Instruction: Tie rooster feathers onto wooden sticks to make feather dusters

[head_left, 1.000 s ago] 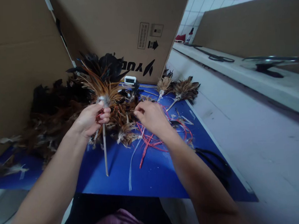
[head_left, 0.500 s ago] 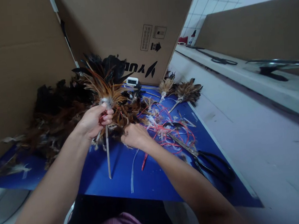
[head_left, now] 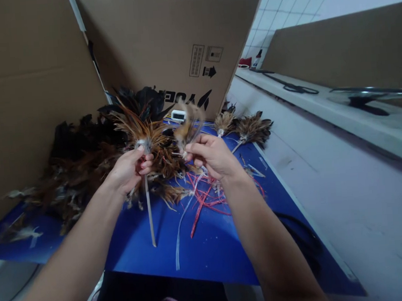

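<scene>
My left hand point(head_left: 131, 169) is closed round the upper stick of a feather duster point(head_left: 140, 125), just under its pale bound collar. Its brown and black feathers fan upward, and the thin stick points down over the blue table. My right hand point(head_left: 211, 156) pinches a small bunch of feathers point(head_left: 187, 128) by its pale base, a little right of the duster; the feather tips are blurred. Beneath the hands lie loose brown feathers point(head_left: 176, 192) and a tangle of red plastic string point(head_left: 204, 198).
A large heap of dark feathers point(head_left: 81, 163) covers the table's left side. Two smaller feather bunches point(head_left: 254, 128) lie at the back right. Cardboard panels point(head_left: 138, 45) stand behind. Black-handled scissors point(head_left: 299, 235) lie partly hidden by my right forearm. A small white digital display point(head_left: 178, 116) sits at the back.
My right hand has risen from the loose feathers on the table and now holds a small bunch up beside the duster. My left hand keeps its grip on the duster.
</scene>
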The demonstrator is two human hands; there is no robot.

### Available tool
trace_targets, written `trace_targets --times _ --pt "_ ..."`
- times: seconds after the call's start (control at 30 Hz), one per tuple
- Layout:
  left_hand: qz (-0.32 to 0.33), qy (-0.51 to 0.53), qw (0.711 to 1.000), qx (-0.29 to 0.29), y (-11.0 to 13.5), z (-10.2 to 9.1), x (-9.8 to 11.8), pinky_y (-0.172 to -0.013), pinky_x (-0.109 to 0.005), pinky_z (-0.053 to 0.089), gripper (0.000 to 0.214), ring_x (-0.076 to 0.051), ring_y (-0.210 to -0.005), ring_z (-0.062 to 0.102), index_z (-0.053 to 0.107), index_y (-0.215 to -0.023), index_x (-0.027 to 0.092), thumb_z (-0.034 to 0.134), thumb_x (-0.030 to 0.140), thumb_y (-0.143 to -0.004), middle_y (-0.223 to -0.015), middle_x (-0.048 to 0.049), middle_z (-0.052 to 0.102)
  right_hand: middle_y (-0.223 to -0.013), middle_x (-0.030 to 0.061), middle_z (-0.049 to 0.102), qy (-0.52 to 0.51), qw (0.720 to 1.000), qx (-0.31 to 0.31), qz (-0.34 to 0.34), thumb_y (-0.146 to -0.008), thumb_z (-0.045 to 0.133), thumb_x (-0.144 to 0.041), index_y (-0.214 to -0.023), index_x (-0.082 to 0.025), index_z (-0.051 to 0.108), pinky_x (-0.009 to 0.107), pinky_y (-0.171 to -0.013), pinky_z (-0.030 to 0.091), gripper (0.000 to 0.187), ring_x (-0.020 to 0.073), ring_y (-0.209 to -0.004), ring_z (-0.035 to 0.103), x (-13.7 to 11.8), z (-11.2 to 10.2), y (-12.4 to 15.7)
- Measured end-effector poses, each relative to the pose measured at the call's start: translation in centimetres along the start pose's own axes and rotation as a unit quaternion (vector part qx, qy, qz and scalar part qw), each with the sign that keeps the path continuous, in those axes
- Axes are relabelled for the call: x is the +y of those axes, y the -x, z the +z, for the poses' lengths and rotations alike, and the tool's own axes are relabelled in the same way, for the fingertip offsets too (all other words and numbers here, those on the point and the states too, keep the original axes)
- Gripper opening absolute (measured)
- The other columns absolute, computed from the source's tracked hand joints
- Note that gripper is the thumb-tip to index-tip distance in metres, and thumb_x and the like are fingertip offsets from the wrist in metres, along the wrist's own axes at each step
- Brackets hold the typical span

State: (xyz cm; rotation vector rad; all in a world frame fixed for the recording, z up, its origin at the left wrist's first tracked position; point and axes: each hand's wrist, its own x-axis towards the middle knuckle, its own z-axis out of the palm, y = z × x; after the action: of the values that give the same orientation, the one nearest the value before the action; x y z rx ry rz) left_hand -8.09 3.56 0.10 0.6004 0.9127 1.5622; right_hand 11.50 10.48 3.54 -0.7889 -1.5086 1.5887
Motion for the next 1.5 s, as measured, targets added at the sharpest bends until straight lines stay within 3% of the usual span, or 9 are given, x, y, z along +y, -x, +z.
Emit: trace_targets --times 0.1,0.27,0.43,0.6,0.93,1.13,1.3,1.5 --pt "0.003 0.002 1.0 -0.014 0.3 0.5 -0.4 -0.036 -0.012 0.026 0.018 -0.004 -0.043 0.039 0.045 -0.073 0.015 0.062 0.016 -0.081 -0.06 -0.0001 0.048 -0.064 0.0 0.065 -0.058 0.997 0.008 -0.048 -0.062 0.071 -0.02 -0.075 -0.017 0.057 0.017 -0.041 0.034 0.019 0.0085 -0.056 0.058 0.0 0.2 0.0" --pt "-0.006 -0.025 1.0 -0.013 0.7 1.2 -1.2 -0.037 -0.012 0.027 0.015 -0.004 -0.044 0.039 0.049 -0.074 0.013 0.062 0.019 -0.08 -0.062 -0.0002 0.048 -0.064 0.0022 0.065 -0.062 0.996 -0.031 -0.053 -0.065 0.07 -0.025 -0.069 -0.014 0.062 0.018 -0.043 0.038 0.014 0.01 -0.057 0.06 0.4 1.7 0.3" --pt "0.001 -0.066 0.997 -0.033 1.2 1.7 -1.8 -0.037 -0.013 0.026 0.017 -0.004 -0.045 0.04 0.054 -0.069 0.01 0.062 0.022 -0.078 -0.065 -0.0023 0.052 -0.059 0.0002 0.063 -0.049 0.994 -0.084 -0.057 -0.067 0.071 -0.029 -0.068 -0.013 0.064 0.018 -0.04 0.036 0.018 0.0066 -0.047 0.051 1.2 3.3 0.6" --pt "-0.008 -0.091 0.994 -0.059 1.7 2.2 -2.2 -0.038 -0.013 0.026 0.016 -0.003 -0.046 0.04 0.059 -0.069 0.01 0.065 0.024 -0.076 -0.065 -0.0014 0.052 -0.053 -0.0022 0.058 -0.025 0.995 -0.074 -0.057 -0.069 0.069 -0.029 -0.063 -0.014 0.061 0.017 -0.036 0.031 0.018 0.0043 -0.041 0.045 1.4 3.9 0.6" --pt "-0.05 -0.127 0.989 -0.05 2.5 2.9 -2.0 -0.041 -0.014 0.031 0.022 -0.004 -0.048 0.039 0.065 -0.077 0.01 0.06 0.032 -0.08 -0.063 0.0 0.049 -0.044 -0.0038 0.053 0.071 0.997 -0.013 -0.038 -0.074 0.064 -0.024 -0.056 -0.013 0.057 0.017 -0.04 0.036 0.022 0.0037 -0.037 0.043 1.5 3.8 0.3" --pt "-0.066 -0.107 0.991 -0.049 2.7 3.3 -1.8 -0.041 -0.016 0.033 0.022 -0.006 -0.048 0.041 0.063 -0.074 0.009 0.049 0.025 -0.081 -0.065 -0.0023 0.05 -0.043 -0.005 0.051 0.114 0.991 -0.034 -0.057 -0.077 0.059 -0.021 -0.056 -0.015 0.054 0.016 -0.04 0.036 0.022 0.0037 -0.036 0.043 0.9 3.2 0.3" --pt "-0.097 -0.096 0.991 -0.006 2.9 3.9 -1.6 -0.039 -0.017 0.034 0.026 -0.007 -0.045 0.041 0.057 -0.075 0.012 0.04 0.027 -0.088 -0.063 -0.0017 0.049 -0.048 -0.0054 0.052 0.154 0.983 -0.049 -0.091 -0.075 0.057 -0.018 -0.063 -0.016 0.056 0.017 -0.041 0.039 0.013 0.005 -0.039 0.047 0.7 2.7 0.5" --pt "-0.085 -0.122 0.989 -0.012 3.3 4.2 -1.9 -0.04 -0.015 0.035 0.023 -0.006 -0.047 0.044 0.058 -0.081 0.012 0.049 0.032 -0.088 -0.066 -0.0019 0.053 -0.048 -0.0034 0.055 0.252 0.959 -0.036 -0.122 -0.076 0.055 -0.024 -0.062 -0.016 0.057 0.018 -0.046 0.042 0.016 0.0071 -0.043 0.053 0.6 2.2 0.7"
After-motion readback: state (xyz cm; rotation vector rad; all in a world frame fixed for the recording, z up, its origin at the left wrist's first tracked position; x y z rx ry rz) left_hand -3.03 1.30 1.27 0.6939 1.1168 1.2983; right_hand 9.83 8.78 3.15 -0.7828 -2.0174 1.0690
